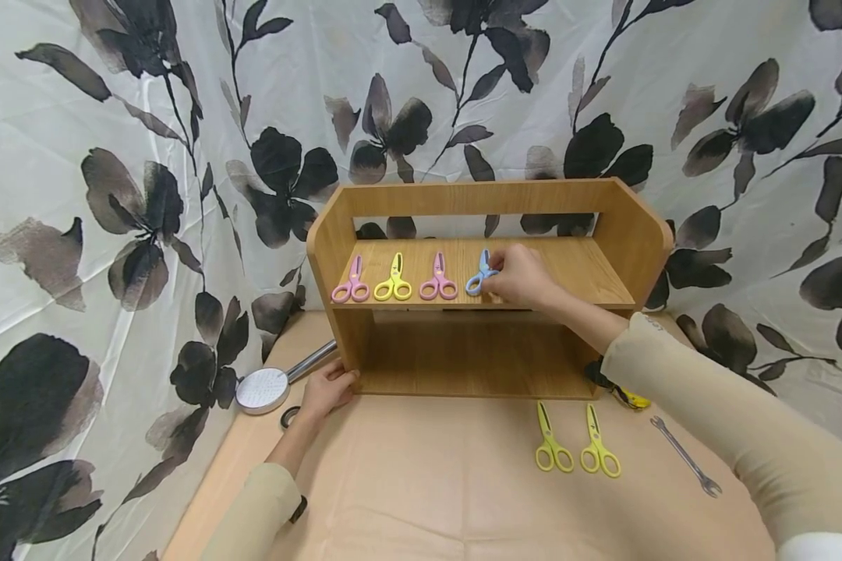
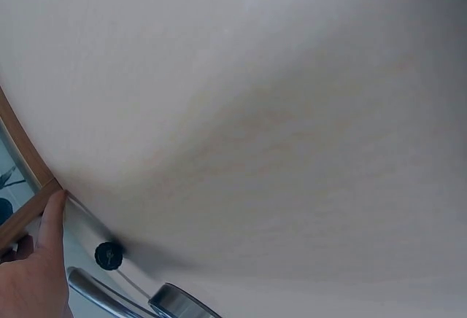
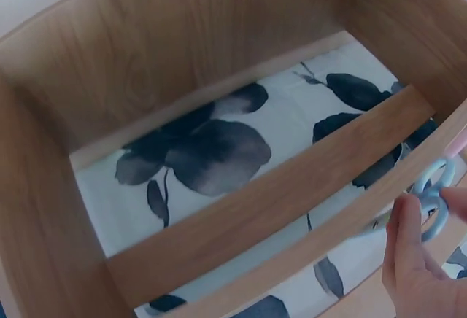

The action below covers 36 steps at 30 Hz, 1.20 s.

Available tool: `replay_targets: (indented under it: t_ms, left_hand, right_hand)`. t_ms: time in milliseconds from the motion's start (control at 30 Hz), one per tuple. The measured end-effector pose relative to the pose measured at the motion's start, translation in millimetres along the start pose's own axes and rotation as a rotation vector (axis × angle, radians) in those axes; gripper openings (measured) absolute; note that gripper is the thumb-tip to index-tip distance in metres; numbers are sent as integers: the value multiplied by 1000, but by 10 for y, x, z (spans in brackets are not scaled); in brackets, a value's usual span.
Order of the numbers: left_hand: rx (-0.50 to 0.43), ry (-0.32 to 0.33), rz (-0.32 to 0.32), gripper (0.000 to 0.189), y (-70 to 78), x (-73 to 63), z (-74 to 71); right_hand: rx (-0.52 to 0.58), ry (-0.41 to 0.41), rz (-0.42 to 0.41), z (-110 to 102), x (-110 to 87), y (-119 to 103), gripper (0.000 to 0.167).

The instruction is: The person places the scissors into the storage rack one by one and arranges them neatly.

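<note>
My right hand (image 1: 522,276) pinches the handle loops of a pair of blue scissors (image 1: 479,274) at the upper board of a wooden shelf (image 1: 477,199). In the right wrist view, thumb and fingers close on the scissors' light-blue loops (image 3: 435,179). Left of them, pink scissors (image 1: 438,279), yellow scissors (image 1: 396,280) and more pink scissors (image 1: 352,282) lie in a row, blades to the back. My left hand (image 1: 328,387) holds the shelf's lower left front corner. One finger lies along the wood in the left wrist view, the others partly hidden.
Two yellow-green scissors (image 1: 553,446) (image 1: 599,448) lie before the shelf, with a wrench (image 1: 686,458) to their right. A yellow-and-black tape measure (image 1: 630,398) sits by the right side. A shower head (image 1: 263,389) and a black ring (image 1: 289,417) lie at left. Floral cloth (image 1: 252,101) hangs behind.
</note>
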<state>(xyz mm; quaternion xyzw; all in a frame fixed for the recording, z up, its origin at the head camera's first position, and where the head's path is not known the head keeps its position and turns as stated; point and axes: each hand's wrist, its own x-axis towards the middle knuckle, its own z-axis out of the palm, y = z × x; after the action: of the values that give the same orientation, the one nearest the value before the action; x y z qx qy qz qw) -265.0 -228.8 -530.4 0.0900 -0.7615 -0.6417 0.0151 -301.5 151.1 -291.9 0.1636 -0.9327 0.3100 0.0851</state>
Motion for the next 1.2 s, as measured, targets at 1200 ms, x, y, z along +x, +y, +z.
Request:
replay_targets:
  t_ms: [1200]
  left_hand:
    - [5, 9, 22, 55, -50, 7, -6]
  right_hand:
    - [-84, -116, 2, -44, -56, 39, 42]
